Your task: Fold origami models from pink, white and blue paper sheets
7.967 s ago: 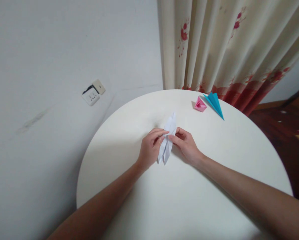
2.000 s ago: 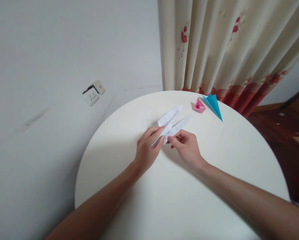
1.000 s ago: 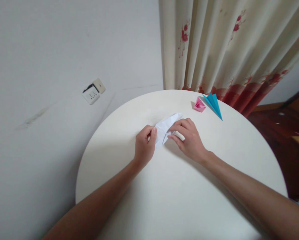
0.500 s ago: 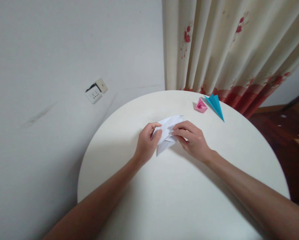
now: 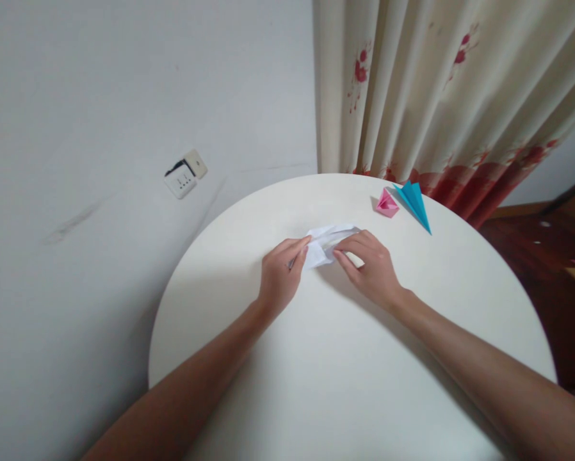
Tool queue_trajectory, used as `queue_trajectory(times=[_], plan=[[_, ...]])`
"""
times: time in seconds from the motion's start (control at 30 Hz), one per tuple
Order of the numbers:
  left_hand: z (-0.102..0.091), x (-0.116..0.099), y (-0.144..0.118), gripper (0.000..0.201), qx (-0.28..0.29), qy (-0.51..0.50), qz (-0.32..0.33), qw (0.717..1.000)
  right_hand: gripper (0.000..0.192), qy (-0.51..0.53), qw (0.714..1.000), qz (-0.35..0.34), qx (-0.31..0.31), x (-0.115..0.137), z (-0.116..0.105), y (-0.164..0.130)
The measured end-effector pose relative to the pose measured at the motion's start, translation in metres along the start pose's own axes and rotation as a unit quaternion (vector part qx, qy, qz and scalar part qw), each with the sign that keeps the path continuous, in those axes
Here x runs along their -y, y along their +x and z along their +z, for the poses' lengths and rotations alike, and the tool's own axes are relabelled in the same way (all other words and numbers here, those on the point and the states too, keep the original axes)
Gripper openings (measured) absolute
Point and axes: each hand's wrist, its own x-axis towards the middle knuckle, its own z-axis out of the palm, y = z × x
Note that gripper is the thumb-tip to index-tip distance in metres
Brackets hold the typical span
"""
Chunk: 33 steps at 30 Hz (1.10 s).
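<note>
On the round white table (image 5: 345, 384), near its middle, lies a folded white paper (image 5: 323, 246). Both hands rest on it. The left hand (image 5: 278, 278) has its fingers together, pressing the paper's left end flat. The right hand (image 5: 371, 269) presses the right end, fingers down on the fold. It looks like a crease is being pushed flat; a good next move would call for a firm, even rub along the fold. Far right lie a blue paper plane (image 5: 413, 202) and a small pink paper shape (image 5: 387, 203).

White folded paper (image 5: 323, 246); pink (image 5: 387, 203) and blue (image 5: 415, 200) paper pieces lying on cream table (image 5: 345, 371); curtain (image 5: 441, 89) showing red, seemingly floral, print.
</note>
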Motion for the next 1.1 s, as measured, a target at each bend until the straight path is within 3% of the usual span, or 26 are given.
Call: queue_trajectory(times=[0.1, 0.27, 0.4, 0.53, 0.7, 0.87, 1.1], plan=[[0.001, 0.001, 0.0, 0.027, -0.012, 0.011, 0.017, 1.0, 0.016, -0.06, 0.998, 0.035, -0.002, -0.006, 0.0, 0.001], [0.0, -0.001, 0.0, 0.025, -0.06, 0.032, 0.03, 0.997, 0.022, -0.103, 0.989, 0.066, 0.079, -0.006, 0.002, 0.0], [0.0, -0.004, 0.0, 0.023, -0.089, -0.01, 0.02, 0.996, 0.028, -0.102, 0.984, 0.096, 0.109, -0.007, 0.004, -0.002], [0.0, -0.007, -0.001, 0.022, -0.107, -0.043, -0.005, 0.993, 0.031, -0.008, 0.982, 0.139, 0.129, -0.011, 0.007, -0.004], [0.001, -0.011, -0.002, 0.022, -0.12, -0.062, -0.003, 0.991, 0.024, 0.149, 0.958, 0.212, 0.124, -0.008, 0.012, -0.003], [0.001, -0.01, -0.002, 0.022, -0.112, -0.032, 0.027, 0.993, 0.035, 0.261, 0.912, 0.283, 0.145, 0.001, 0.014, 0.0], [-0.007, -0.002, 0.001, 0.026, -0.075, 0.076, 0.136, 0.985, 0.038, 0.429, 0.796, 0.399, 0.152, 0.016, 0.005, 0.002]])
